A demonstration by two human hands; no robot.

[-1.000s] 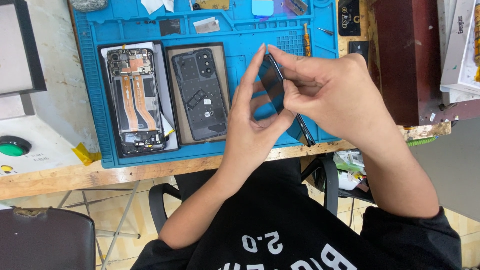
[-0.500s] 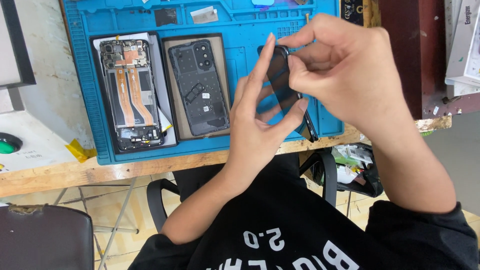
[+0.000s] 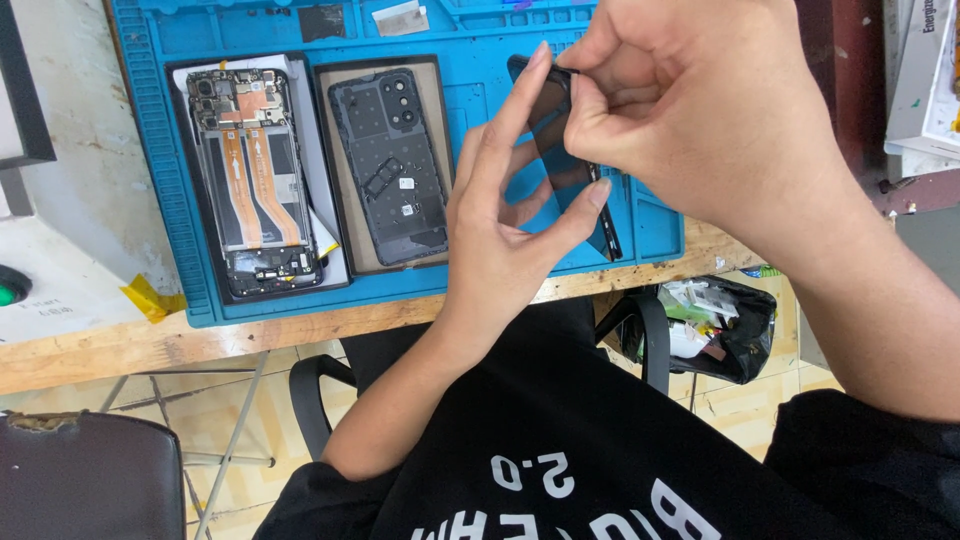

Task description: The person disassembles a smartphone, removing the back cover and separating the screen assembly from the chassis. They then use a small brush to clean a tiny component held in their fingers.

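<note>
Centrally, both hands grip 1 thin black rectangular phone panel [image 3: 560, 150] above the blue rubber mat [image 3: 170, 200]: left hand [image 3: 500, 220] fingers pinch its edges, right hand [image 3: 690, 110] fingers pinch its top.

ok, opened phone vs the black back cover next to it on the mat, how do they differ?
The opened phone shows orange ribbon cables, a circuit board and metal parts; the black back cover is a plain dark shell with moulded ribs and camera holes. The opened phone lies farther left, away from the hands; the back cover lies right beside the left hand. Both lie flat, lengthwise, on the blue mat, untouched.
</note>
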